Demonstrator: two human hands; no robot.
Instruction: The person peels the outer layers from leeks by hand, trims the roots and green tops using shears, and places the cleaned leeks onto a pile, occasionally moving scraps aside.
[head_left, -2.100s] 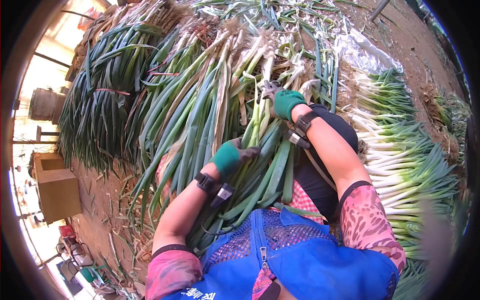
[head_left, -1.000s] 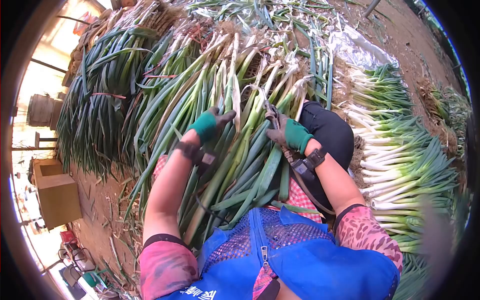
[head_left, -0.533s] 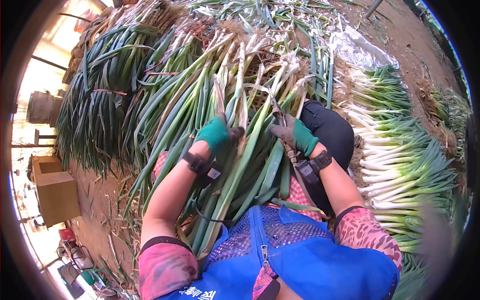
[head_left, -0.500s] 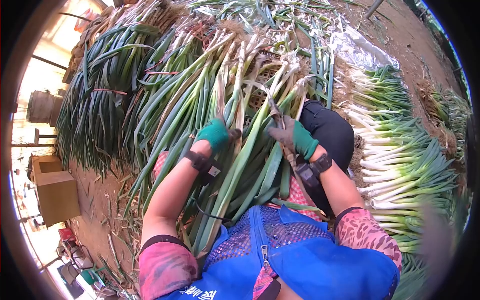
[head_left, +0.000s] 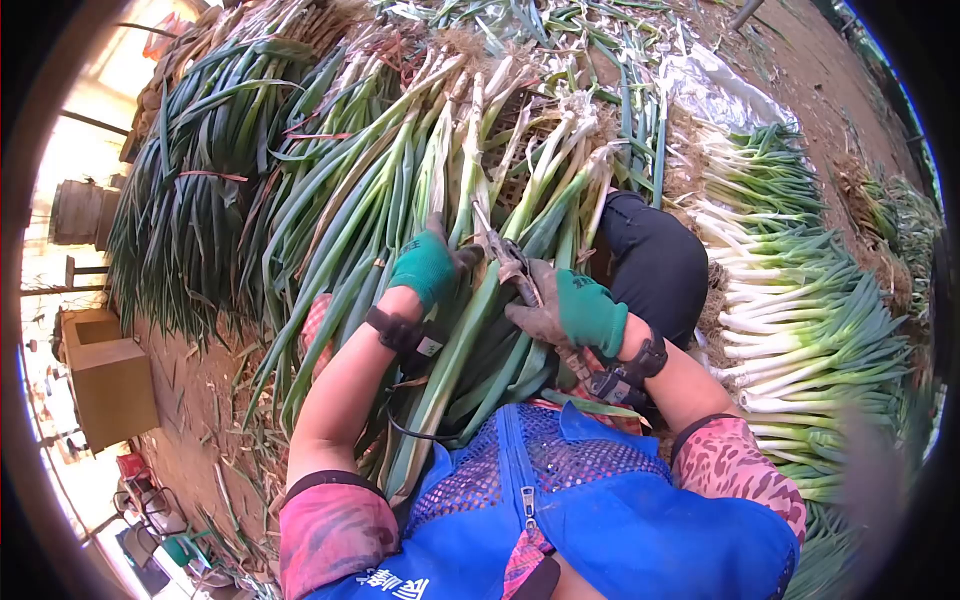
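My left hand [head_left: 425, 268], in a green glove with a dark palm, is closed on a long green onion [head_left: 470, 165] in the middle of the pile. The onion's pale root end points away from me; its green leaves run toward my lap. My right hand [head_left: 575, 308], gloved the same way, is wrapped round a grimy air blow gun [head_left: 508, 258]. The gun's thin nozzle points up and left, close to the onion's stem. A hose seems to run back from it under my right wrist. Loose green onions [head_left: 560, 150] lie between and beyond my hands.
Thick tied bundles of green onions [head_left: 210, 190] stand at the left. Cleaned white-stemmed onions [head_left: 770, 310] lie in a long row at the right, by my dark-trousered knee [head_left: 655, 265]. A cardboard box [head_left: 110, 390] sits at the far left, and a white sheet [head_left: 715, 90] lies behind.
My right hand has moved left and slightly toward me, turning the blow gun so its nozzle now sits by the onion stem. My left hand has barely moved.
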